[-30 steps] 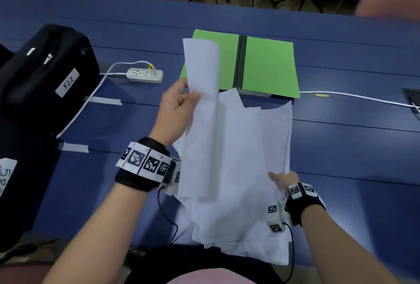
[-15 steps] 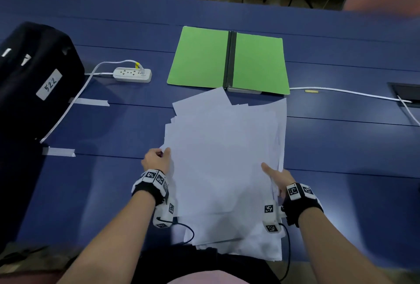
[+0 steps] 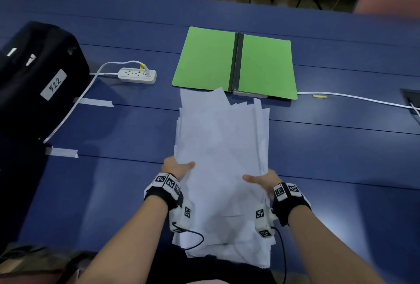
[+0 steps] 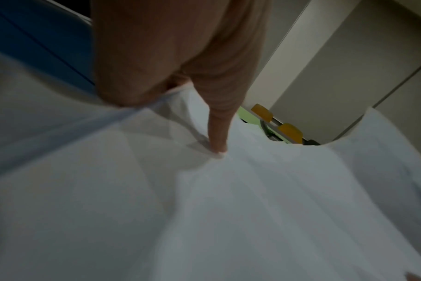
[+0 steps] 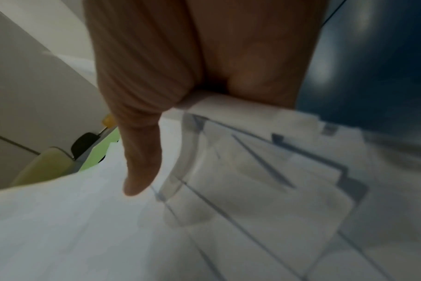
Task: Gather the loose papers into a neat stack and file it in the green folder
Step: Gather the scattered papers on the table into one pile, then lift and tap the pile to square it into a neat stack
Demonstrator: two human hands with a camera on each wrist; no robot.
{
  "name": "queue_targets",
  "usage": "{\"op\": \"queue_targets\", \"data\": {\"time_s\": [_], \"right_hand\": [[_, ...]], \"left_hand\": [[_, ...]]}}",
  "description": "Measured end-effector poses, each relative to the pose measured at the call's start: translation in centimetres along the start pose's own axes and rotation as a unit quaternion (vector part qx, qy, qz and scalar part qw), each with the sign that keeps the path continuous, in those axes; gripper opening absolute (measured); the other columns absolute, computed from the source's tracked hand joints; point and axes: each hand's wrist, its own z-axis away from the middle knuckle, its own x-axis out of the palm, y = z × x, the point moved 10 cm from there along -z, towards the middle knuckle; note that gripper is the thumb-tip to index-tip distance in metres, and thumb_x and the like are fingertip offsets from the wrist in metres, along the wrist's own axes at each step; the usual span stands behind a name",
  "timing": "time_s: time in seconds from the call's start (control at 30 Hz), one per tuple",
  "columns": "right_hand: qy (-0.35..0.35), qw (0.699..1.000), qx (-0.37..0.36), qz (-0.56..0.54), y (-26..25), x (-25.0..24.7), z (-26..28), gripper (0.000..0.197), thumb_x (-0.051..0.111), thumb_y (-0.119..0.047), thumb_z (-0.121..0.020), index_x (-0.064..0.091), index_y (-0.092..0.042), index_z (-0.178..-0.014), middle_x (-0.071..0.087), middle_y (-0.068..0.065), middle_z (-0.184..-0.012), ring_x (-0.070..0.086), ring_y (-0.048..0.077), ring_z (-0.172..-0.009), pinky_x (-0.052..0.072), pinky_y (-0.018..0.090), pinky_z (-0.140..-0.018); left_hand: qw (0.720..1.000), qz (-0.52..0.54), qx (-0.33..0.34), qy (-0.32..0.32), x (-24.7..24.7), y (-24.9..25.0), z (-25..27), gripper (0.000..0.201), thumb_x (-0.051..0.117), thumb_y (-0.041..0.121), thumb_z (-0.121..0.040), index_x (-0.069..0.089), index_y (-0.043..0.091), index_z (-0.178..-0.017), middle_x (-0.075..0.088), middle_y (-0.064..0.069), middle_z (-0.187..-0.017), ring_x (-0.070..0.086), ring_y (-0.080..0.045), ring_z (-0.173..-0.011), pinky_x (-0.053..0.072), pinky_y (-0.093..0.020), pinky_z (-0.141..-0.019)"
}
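Note:
A ragged pile of white papers point(image 3: 223, 147) lies on the blue table point(image 3: 341, 158), its far corners fanned out and one overlapping the green folder point(image 3: 204, 58). The folder lies open and flat beyond the pile. My left hand point(image 3: 176, 166) grips the pile's left edge, thumb on top point(image 4: 218, 140). My right hand point(image 3: 261, 179) grips the right edge, its thumb laid over the top sheet point(image 5: 139, 171). The fingers of both hands are hidden under the sheets point(image 5: 252, 180). The near end of the pile hangs over the table edge.
A white power strip point(image 3: 137, 75) with its cable sits left of the folder. A black bag point(image 3: 34, 74) labelled 522 stands at the far left. A white cable point(image 3: 354, 97) runs to a table socket point(image 3: 411, 99) at right. Chairs stand beyond the table.
My left hand laid the raised sheet down on the pile and took hold of its left edge. Both hands have since squeezed the pile narrower.

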Motion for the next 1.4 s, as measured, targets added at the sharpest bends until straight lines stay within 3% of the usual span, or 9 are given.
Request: {"op": "queue_targets", "data": {"time_s": [0.2, 0.33, 0.43, 0.6, 0.83, 0.93, 1.03, 1.17, 1.4], "right_hand": [[-0.081, 0.993, 0.013, -0.088, 1.3, -0.2, 1.1, 0.082, 0.089, -0.004, -0.053, 0.055, -0.005, -0.127, 0.065, 0.012, -0.123, 0.058, 0.030, -0.116, 0.042, 0.047, -0.105], [-0.094, 0.986, 0.001, -0.138, 1.6, 0.0, 1.0, 0.095, 0.095, -0.018, -0.040, 0.056, -0.011, -0.127, 0.067, 0.011, -0.121, 0.061, 0.032, -0.114, 0.043, 0.054, -0.103], [-0.044, 0.997, -0.014, -0.069, 0.9, 0.8, 0.9, 0.094, 0.097, -0.027, -0.031, 0.064, -0.006, -0.117, 0.071, 0.013, -0.111, 0.066, 0.031, -0.104, 0.049, 0.052, -0.096], [0.015, 0.995, -0.083, 0.058, -3.4, -1.0, 2.7, 0.048, 0.083, -0.003, -0.066, 0.062, -0.007, -0.109, 0.069, 0.013, -0.110, 0.066, 0.028, -0.103, 0.049, 0.043, -0.098], [0.099, 0.938, -0.294, -0.154, -15.7, -6.3, 10.7, 0.055, 0.075, 0.014, -0.067, 0.054, -0.005, -0.114, 0.071, 0.004, -0.097, 0.071, 0.012, -0.078, 0.059, 0.029, -0.072], [0.119, 0.912, -0.338, -0.201, -18.8, -8.2, 13.8, 0.035, 0.074, 0.012, -0.070, 0.062, -0.010, -0.093, 0.073, -0.010, -0.068, 0.068, -0.001, -0.059, 0.054, 0.015, -0.054], [0.133, 0.929, -0.308, -0.154, -18.3, -7.9, 13.0, 0.030, 0.085, -0.009, -0.065, 0.065, -0.017, -0.087, 0.072, -0.007, -0.086, 0.069, 0.000, -0.072, 0.054, 0.011, -0.065], [0.161, 0.940, -0.248, -0.172, -15.0, -5.1, 9.7, 0.030, 0.080, 0.002, -0.068, 0.062, -0.010, -0.089, 0.065, 0.003, -0.091, 0.064, 0.004, -0.065, 0.048, 0.005, -0.048], [0.227, 0.892, -0.252, -0.299, -15.9, -5.2, 10.1, 0.031, 0.078, -0.002, -0.072, 0.052, -0.017, -0.081, 0.063, 0.007, -0.101, 0.060, 0.015, -0.085, 0.045, 0.024, -0.079]], "left_hand": [[0.983, 0.078, -0.068, -0.155, 0.3, -2.1, -1.2, 0.102, 0.092, 0.035, -0.048, 0.047, 0.002, -0.133, 0.059, -0.010, -0.132, 0.060, -0.032, -0.117, 0.047, -0.045, -0.102], [0.940, 0.200, -0.092, -0.259, 1.4, -1.9, 1.3, 0.069, 0.088, 0.034, -0.061, 0.064, 0.007, -0.120, 0.069, -0.012, -0.118, 0.064, -0.031, -0.112, 0.046, -0.049, -0.102], [0.971, 0.138, -0.035, -0.193, 1.4, -0.7, 0.6, 0.070, 0.085, 0.027, -0.067, 0.057, 0.005, -0.127, 0.063, -0.012, -0.127, 0.060, -0.029, -0.117, 0.044, -0.046, -0.105], [0.976, 0.150, 0.073, -0.141, -0.1, 4.4, 2.2, 0.082, 0.078, 0.049, -0.068, 0.048, 0.011, -0.135, 0.058, -0.003, -0.133, 0.055, -0.023, -0.123, 0.040, -0.041, -0.109], [0.937, 0.219, 0.261, -0.077, -5.7, 17.7, 8.4, 0.091, 0.075, 0.059, -0.067, 0.043, 0.011, -0.137, 0.056, 0.005, -0.131, 0.054, -0.013, -0.122, 0.041, -0.032, -0.104], [0.918, 0.249, 0.295, -0.088, -7.8, 21.2, 11.6, 0.060, 0.078, 0.037, -0.074, 0.053, 0.015, -0.124, 0.066, 0.008, -0.115, 0.064, -0.001, -0.103, 0.051, -0.019, -0.090], [0.918, 0.247, 0.290, -0.106, -7.6, 20.9, 12.4, 0.037, 0.075, 0.013, -0.079, 0.059, 0.020, -0.111, 0.066, 0.017, -0.097, 0.064, 0.015, -0.078, 0.048, -0.001, -0.067], [0.939, 0.232, 0.241, -0.081, -4.8, 17.6, 10.1, 0.054, 0.075, 0.011, -0.079, 0.052, 0.008, -0.129, 0.061, 0.005, -0.113, 0.061, -0.011, -0.105, 0.044, -0.021, -0.091], [0.931, 0.248, 0.266, -0.035, -4.3, 18.3, 10.1, 0.058, 0.071, 0.013, -0.084, 0.044, 0.007, -0.135, 0.057, 0.001, -0.124, 0.055, -0.015, -0.117, 0.043, -0.017, -0.093]]}}
